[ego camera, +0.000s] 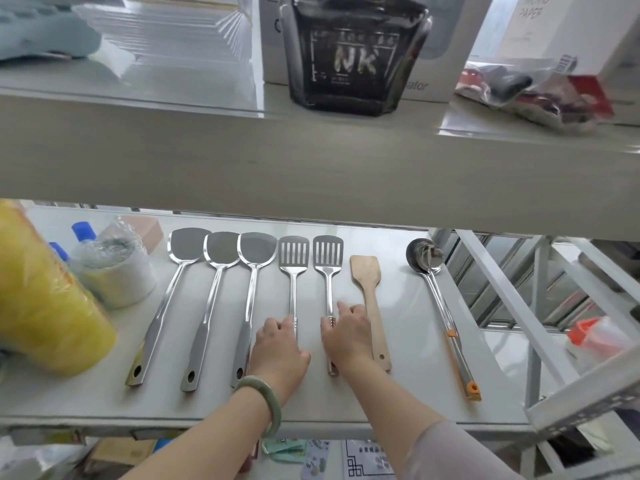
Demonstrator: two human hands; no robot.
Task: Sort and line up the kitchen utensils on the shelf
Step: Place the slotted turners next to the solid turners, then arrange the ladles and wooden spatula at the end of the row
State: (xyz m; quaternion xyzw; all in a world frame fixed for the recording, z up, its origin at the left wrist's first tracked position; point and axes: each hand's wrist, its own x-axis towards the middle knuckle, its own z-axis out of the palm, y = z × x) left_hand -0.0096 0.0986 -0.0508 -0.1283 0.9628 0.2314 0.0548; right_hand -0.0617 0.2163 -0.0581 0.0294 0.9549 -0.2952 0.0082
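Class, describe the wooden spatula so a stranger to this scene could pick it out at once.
Look at the lower shelf, where utensils lie in a row. Just right of the right hand lies the wooden spatula. It is the only one not shiny metal, and the shortest.

Taking the wooden spatula as landmark: to its right a broad bare strip of shelf runs front to back, bounded by the ladle. To its left the slotted turners and three solid turners lie close, with narrow lanes between handles. Far left, a yellow wrapped bundle and a wrapped roll block the shelf. Above, the upper shelf board limits headroom. The front edge is open.
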